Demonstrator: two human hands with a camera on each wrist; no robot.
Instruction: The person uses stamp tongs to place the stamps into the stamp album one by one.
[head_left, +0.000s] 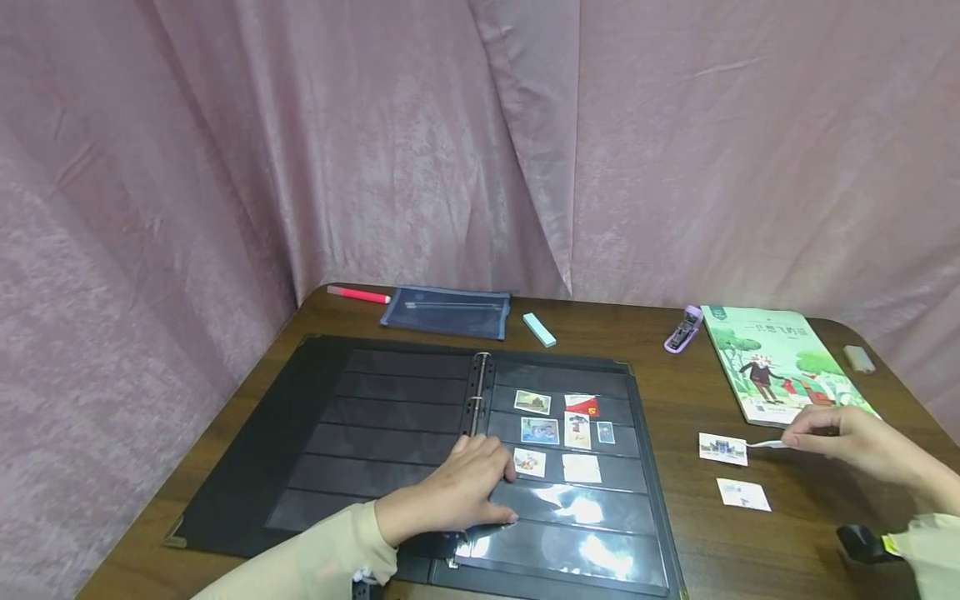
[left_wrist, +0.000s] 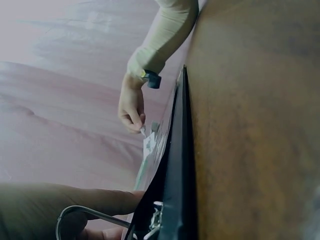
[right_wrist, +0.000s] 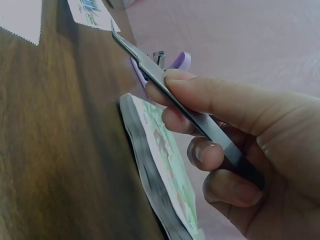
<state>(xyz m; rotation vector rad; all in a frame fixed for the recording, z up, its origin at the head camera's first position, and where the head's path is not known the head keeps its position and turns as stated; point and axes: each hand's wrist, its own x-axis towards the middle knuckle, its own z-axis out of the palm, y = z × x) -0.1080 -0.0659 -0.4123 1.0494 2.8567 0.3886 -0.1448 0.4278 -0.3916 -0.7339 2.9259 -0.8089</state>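
Observation:
My right hand (head_left: 851, 442) pinches a pair of bent-tip metal tweezers (right_wrist: 182, 112) between thumb and fingers. The tweezers' tip grips the edge of a stamp with a blue building (head_left: 723, 449), which appears lifted off the table in the right wrist view. Another pale stamp (head_left: 743, 495) lies on the table just below it. Across the centre spreads an open black stamp album (head_left: 247, 467), with several stamps, including a blue one (head_left: 540, 431), in the upper strips of its right page. My left hand (head_left: 457, 487) rests on the album by its ring spine, fingers relaxed and thumb stretched onto the right page.
Behind the album lie a red marker (head_left: 360, 295), a blue mesh pouch (head_left: 450, 313) and a light-blue eraser-like block (head_left: 539, 330). To the right are a purple nail clipper-like tool (head_left: 683, 329), a green picture book (head_left: 780, 358) and a small whitish block (head_left: 859, 359). Pink curtains hang behind the table.

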